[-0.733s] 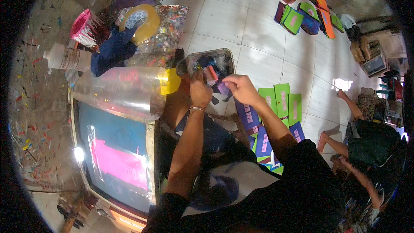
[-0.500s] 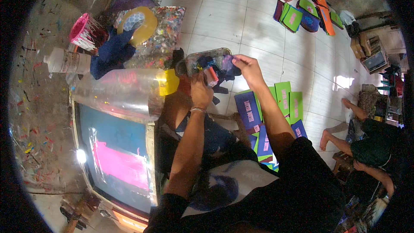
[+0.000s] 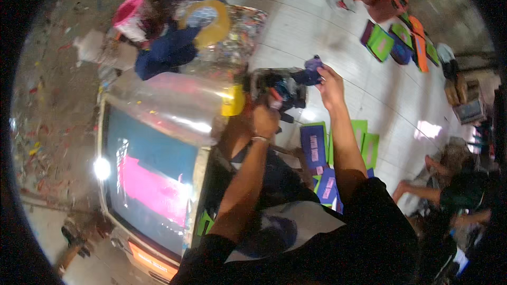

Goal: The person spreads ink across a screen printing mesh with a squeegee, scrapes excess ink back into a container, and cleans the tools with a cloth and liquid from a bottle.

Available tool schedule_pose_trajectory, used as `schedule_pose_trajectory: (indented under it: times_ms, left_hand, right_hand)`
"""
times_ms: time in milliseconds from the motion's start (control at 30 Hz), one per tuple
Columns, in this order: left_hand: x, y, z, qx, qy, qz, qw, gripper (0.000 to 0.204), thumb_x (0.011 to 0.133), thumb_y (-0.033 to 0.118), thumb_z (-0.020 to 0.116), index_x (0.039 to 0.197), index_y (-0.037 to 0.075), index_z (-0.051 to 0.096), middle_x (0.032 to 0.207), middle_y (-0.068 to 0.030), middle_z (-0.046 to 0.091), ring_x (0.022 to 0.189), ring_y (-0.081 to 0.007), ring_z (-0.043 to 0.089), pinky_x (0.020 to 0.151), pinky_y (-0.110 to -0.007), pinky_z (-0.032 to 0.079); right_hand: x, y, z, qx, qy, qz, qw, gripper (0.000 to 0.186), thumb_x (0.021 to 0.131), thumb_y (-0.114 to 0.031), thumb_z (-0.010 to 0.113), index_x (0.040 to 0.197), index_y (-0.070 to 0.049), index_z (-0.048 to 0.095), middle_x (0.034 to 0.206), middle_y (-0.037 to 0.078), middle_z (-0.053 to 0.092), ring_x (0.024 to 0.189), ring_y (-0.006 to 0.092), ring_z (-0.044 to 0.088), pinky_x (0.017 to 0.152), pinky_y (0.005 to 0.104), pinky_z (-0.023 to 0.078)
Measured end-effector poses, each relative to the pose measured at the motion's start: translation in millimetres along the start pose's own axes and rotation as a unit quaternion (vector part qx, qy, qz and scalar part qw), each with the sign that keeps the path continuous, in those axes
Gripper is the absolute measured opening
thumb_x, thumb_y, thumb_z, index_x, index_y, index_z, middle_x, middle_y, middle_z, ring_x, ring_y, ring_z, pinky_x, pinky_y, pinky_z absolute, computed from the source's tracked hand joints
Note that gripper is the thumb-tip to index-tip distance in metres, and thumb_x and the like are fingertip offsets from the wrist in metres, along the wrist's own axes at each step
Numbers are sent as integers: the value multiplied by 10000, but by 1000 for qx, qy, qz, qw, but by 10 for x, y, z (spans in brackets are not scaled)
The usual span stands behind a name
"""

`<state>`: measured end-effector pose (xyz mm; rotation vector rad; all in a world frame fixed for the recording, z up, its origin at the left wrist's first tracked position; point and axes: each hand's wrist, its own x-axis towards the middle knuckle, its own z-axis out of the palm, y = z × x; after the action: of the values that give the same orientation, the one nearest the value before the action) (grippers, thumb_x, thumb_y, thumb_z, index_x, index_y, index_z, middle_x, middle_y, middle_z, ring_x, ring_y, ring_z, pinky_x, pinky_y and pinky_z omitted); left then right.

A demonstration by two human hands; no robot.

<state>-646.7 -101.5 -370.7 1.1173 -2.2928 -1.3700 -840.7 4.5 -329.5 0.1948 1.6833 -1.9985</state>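
My right hand (image 3: 331, 87) is closed on a dark blue-purple cloth rag (image 3: 312, 72), lifted at the right rim of a clear plastic tub (image 3: 259, 82). Dark rags (image 3: 285, 88) fill the tub and hang over its near side. My left hand (image 3: 265, 121) reaches in at the tub's near-left side. A small pink and red object (image 3: 275, 96) lies right by its fingertips. Those fingers are blurred and partly hidden, so I cannot tell whether they grip it.
Left of me stands a framed printing screen (image 3: 198, 179) with pink ink (image 3: 153, 184). Beyond it are a clear plastic bottle (image 3: 169, 97), tape roll (image 3: 224, 29), blue cloth (image 3: 166, 53) and pink-rimmed pot (image 3: 129, 16). Printed pouches (image 3: 313, 148) lie on the floor. Another person (image 3: 462, 187) sits at right.
My right hand has raised the rag up and away from the tub's rim. My left hand stays by the tub. The whole view has shifted, moving the scene rightward in the picture.
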Motion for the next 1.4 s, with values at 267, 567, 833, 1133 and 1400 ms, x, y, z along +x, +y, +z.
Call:
schedule_pose_trajectory:
  times_ms: [267, 567, 833, 1133, 1400]
  left_hand:
    - [79, 113, 154, 51, -71, -108, 990, 438, 762, 200, 609, 1171, 89, 500, 1051, -225, 626, 924, -415, 612, 799, -474, 495]
    - [-91, -117, 252, -77, 20, -51, 996, 476, 706, 238, 694, 1089, -6, 552, 888, -267, 648, 871, -436, 627, 799, -478, 514]
    - [22, -71, 277, -97, -30, -97, 990, 528, 742, 316, 704, 1129, -14, 562, 1044, -290, 620, 978, -416, 612, 880, -464, 486]
    - [-47, -171, 184, -108, -72, -151, 980, 495, 836, 387, 549, 1110, -21, 602, 866, -279, 653, 834, -410, 655, 757, -483, 516]
    - [-239, 174, -137, -150, -40, -11, 988, 421, 733, 69, 521, 1132, 139, 634, 916, -197, 673, 801, -341, 668, 706, -457, 533]
  right_hand:
    - [767, 1041, -414, -501, -53, -137, 853, 271, 809, -167, 613, 979, 39, 659, 895, 160, 686, 778, 233, 633, 682, 365, 489]
    - [481, -105, 818, -362, -100, -310, 873, 300, 809, -65, 665, 1095, 8, 613, 1017, 135, 659, 916, 201, 635, 801, 322, 502]
    - [-828, -1194, 2870, -387, -408, -455, 691, 370, 781, -116, 714, 1118, -3, 608, 1058, 174, 643, 954, 308, 626, 845, 367, 489]
    - [-1333, -1154, 3666, -413, -453, -518, 597, 197, 771, -142, 723, 895, 7, 686, 784, 154, 658, 682, 242, 633, 651, 337, 491]
    - [-1264, -1293, 3699, -600, -386, -519, 471, 227, 743, -150, 739, 749, 52, 637, 677, 200, 616, 607, 283, 600, 607, 365, 448]
